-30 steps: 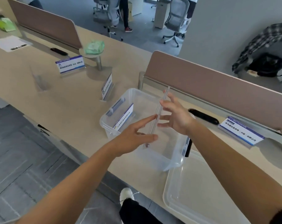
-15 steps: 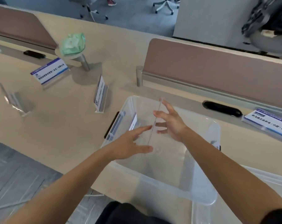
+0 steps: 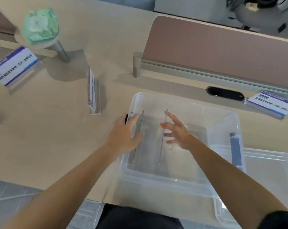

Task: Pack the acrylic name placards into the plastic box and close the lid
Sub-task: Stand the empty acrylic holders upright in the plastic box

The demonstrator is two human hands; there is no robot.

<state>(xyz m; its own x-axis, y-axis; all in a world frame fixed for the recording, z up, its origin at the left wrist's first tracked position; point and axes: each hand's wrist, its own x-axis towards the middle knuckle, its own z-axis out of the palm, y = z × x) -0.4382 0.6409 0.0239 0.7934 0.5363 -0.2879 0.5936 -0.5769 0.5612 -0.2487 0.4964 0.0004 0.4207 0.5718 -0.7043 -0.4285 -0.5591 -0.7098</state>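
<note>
While both hands reached into the plastic box [image 3: 235,123], the left hand [image 3: 123,136] lay flat-fingered against one upright acrylic placard [image 3: 135,156]; the right hand [image 3: 178,133], fingers spread and gripping nothing, touched a second placard [image 3: 160,154] at its fingertips.

Dark Chinese characters under a blue band on a white-faced clear acrylic placard [image 3: 14,66] at far left, too blurred to read. Same layout on a second white-faced acrylic placard [image 3: 270,103] at far right, likewise illegible. Faint print on a third acrylic placard [image 3: 91,93], standing nearly edge-on between them, unreadable.
</note>
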